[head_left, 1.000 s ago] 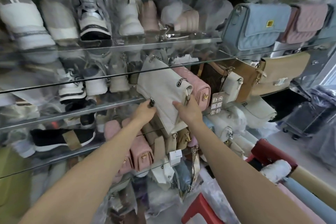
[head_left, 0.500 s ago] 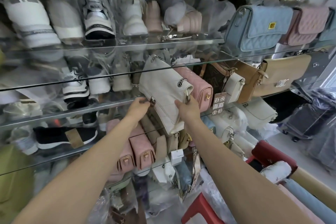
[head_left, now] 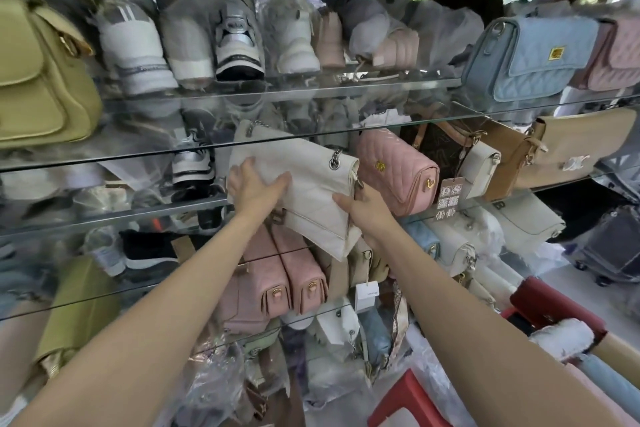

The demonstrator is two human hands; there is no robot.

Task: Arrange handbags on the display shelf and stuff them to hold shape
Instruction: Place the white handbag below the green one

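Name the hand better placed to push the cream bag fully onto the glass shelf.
Probably right. The right hand cups the cream bag's overhanging lower corner; the left hand lies flat on its face.

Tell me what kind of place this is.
Most likely a small shop selling bags and shoes. Glass shelves are packed with handbags such as a blue quilted bag, plastic-wrapped sneakers sit on the top shelf, and a price tag hangs from one bag.
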